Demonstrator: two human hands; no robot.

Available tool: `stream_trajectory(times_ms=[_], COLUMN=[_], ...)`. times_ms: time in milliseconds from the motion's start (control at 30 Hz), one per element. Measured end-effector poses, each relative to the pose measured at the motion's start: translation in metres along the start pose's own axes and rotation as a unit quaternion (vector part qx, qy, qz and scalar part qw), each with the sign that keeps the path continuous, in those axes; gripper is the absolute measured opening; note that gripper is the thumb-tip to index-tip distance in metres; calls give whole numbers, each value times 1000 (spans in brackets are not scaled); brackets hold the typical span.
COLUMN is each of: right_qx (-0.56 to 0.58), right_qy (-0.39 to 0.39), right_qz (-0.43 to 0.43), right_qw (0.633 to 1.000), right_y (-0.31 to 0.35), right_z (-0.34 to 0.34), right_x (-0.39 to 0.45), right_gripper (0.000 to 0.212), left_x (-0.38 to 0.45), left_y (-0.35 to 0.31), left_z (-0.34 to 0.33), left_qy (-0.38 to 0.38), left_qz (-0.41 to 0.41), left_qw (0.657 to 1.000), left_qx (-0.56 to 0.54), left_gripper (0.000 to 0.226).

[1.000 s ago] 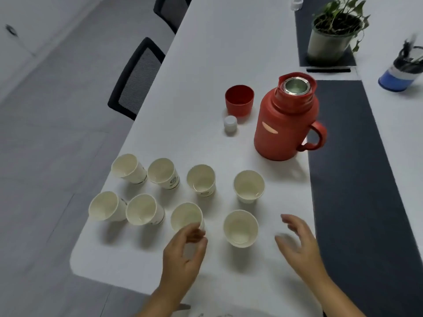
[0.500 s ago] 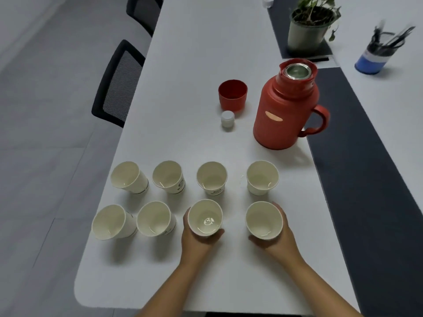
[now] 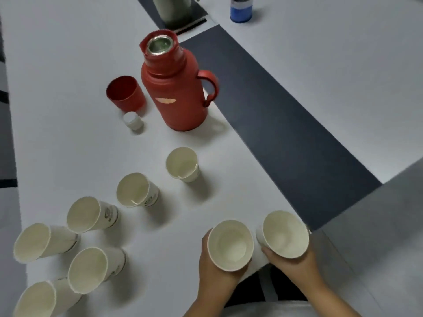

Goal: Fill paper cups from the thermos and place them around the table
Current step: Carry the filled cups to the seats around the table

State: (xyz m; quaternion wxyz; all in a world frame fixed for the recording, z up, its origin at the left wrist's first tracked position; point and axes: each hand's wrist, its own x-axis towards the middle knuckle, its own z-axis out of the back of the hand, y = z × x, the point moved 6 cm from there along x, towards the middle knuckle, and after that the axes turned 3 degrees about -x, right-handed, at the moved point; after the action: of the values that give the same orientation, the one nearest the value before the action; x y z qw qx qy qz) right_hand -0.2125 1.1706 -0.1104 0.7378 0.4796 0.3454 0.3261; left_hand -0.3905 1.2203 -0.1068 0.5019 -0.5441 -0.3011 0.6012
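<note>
1. Your left hand (image 3: 212,271) holds a paper cup (image 3: 230,244), with your fingers wrapped around its side.
2. Your right hand (image 3: 293,264) holds a second paper cup (image 3: 285,233) the same way, fingers closed around it.
3. These two cups are side by side at the near edge of the white table (image 3: 68,65), close together. You cannot tell if they rest on the table.
4. The red thermos (image 3: 176,92) stands upright farther back on the table, well apart from your hands. Its top is open and its handle points to the right.
5. The red lid cup (image 3: 126,93) sits just left of the thermos, and a small white stopper (image 3: 132,120) sits in front of it.
6. Six more paper cups (image 3: 137,189) stand on the table to the left of your hands.
7. A dark strip (image 3: 286,124) runs along the table on the right.
</note>
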Motion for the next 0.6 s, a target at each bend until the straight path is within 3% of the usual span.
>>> stream_trajectory(times_ms=[100, 200, 267, 367, 500, 600], right_qx=[2, 7, 2, -12, 49, 129], right_qy=[-71, -111, -184, -273, -351, -391], right_qz=[-41, -98, -104, -89, -90, -113], right_qw=[997, 989, 977, 958, 931, 904], right_y=[-23, -40, -45, -45, -76, -100], right_z=[55, 114, 158, 224, 320, 383], right_x=[-16, -31, -41, -47, -57, -58], right_gripper=[71, 67, 67, 71, 71, 67], left_x=[-12, -24, -34, -49, -64, -75], left_y=[-19, -38, -48, -55, -45, -58], left_z=[-65, -126, -164, -219, -301, -368], left_qy=[175, 262, 276, 235, 213, 240], left_qz=[4, -27, -63, -91, -21, -54], left_qw=[984, 965, 959, 966, 975, 968], left_qx=[-17, 6, 28, 62, 54, 50], left_gripper=[30, 22, 37, 67, 64, 66])
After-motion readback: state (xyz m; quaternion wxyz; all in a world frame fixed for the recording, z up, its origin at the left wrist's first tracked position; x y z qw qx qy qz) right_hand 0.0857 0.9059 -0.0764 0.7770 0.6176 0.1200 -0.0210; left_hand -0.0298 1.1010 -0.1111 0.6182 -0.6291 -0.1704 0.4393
